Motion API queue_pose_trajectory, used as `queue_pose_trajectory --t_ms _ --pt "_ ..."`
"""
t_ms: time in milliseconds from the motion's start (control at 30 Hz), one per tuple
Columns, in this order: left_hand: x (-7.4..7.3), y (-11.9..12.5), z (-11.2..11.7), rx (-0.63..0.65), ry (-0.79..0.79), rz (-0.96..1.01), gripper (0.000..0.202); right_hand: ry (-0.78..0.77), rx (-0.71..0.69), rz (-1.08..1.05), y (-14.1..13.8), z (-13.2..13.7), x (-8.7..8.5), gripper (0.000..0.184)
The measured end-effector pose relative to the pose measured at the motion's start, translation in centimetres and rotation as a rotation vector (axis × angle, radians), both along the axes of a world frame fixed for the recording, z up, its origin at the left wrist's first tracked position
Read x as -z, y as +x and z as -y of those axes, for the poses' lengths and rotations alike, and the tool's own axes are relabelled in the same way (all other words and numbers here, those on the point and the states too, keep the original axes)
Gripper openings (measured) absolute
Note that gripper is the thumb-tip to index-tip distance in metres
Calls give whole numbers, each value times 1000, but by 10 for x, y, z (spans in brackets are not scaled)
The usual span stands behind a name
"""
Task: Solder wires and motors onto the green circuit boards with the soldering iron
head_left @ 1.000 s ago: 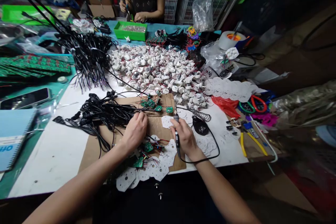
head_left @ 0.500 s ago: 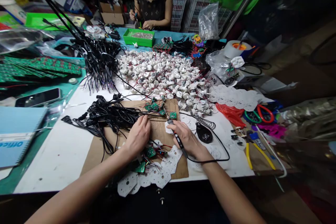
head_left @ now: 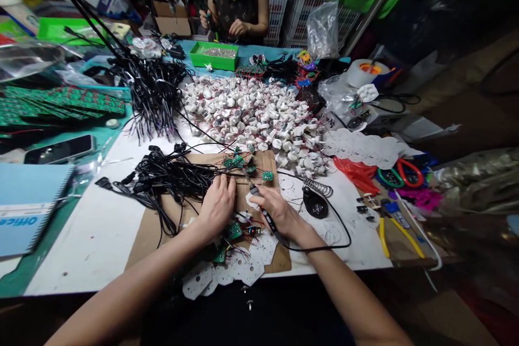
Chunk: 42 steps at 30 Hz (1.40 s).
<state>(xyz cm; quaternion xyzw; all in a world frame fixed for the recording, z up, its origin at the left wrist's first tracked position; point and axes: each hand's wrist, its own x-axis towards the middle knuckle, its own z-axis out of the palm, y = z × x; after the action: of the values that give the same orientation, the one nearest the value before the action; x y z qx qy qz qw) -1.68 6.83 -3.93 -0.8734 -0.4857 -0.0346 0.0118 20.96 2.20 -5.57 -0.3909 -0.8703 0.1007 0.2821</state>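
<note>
My right hand [head_left: 280, 212] is closed around a soldering iron [head_left: 268, 220], its tip pointing up and left at the small green circuit boards [head_left: 234, 162]. My left hand [head_left: 219, 203] is closed with its fingertips at the black cables [head_left: 186, 177], seemingly pinching one; the fingers partly hide the grip. A single green board [head_left: 267, 175] lies just right of the iron's tip. Below my hands, more boards [head_left: 234, 231] with coloured wires rest by white perforated plates [head_left: 243, 269]. All this sits on a cardboard sheet [head_left: 279, 259].
A large heap of white wired parts [head_left: 251, 113] fills the table's middle. At right are a coiled iron stand [head_left: 318, 188], yellow-handled pliers [head_left: 384, 238] and scissors [head_left: 409, 173]. A notebook [head_left: 32, 205] and phone [head_left: 60, 148] lie left. Another person [head_left: 235, 11] works behind a green tray [head_left: 198, 57].
My right hand has moved slightly left with the soldering iron, its tip now nearer the boards by my left hand. My left hand has shifted very little. The other person's hand has lifted a little.
</note>
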Motion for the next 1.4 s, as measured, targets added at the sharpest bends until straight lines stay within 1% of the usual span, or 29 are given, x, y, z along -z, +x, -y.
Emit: queue_pose_trajectory --t_ms 67,100,200,300,367,500,567,633,767,800,900,933,1000,1100,1200,1267,1300,1400 --pt "-2 -1 0 25 -9 13 38 16 -23 54 -4 -4 0 43" --pt "-3 -2 0 47 -19 21 36 39 -13 87 -6 -5 1 39" --pt "-6 -3 -1 86 -42 55 31 136 75 195 -9 -2 5 32" --pt "-6 -3 0 52 -15 87 29 213 186 251 -10 5 12 31" --pt "-5 -3 0 37 0 92 28 238 219 226 -11 8 16 28" --pt "-4 -1 0 49 7 28 30 205 148 134 -12 9 18 29" --pt "-5 0 -1 50 -1 -21 31 177 130 144 -13 8 18 30" --pt "-6 1 -2 38 -25 -35 30 168 145 194 -13 7 17 32" --pt "-9 4 -4 -14 -57 14 25 185 173 274 -7 7 13 35" --pt "-10 6 -4 -30 -59 24 25 193 179 273 -4 7 13 34" --pt "-13 12 -4 -78 -77 38 38 211 203 252 6 8 12 34" --pt "-14 14 -4 -88 -93 40 39 213 210 239 8 8 12 35" --pt "-16 16 -6 -95 -140 50 34 220 219 192 10 8 14 35" --pt "-17 15 -9 -59 -218 98 26 236 212 78 5 7 16 33" --pt "-15 10 -11 63 -276 200 31 223 182 8 -6 4 15 32" --pt "-13 6 -11 120 -257 263 35 204 157 0 -13 3 14 32" --pt "-11 4 -10 125 -232 274 33 196 148 2 -16 2 14 32" --pt "-9 0 -6 75 -153 213 27 182 117 29 -22 0 17 32"
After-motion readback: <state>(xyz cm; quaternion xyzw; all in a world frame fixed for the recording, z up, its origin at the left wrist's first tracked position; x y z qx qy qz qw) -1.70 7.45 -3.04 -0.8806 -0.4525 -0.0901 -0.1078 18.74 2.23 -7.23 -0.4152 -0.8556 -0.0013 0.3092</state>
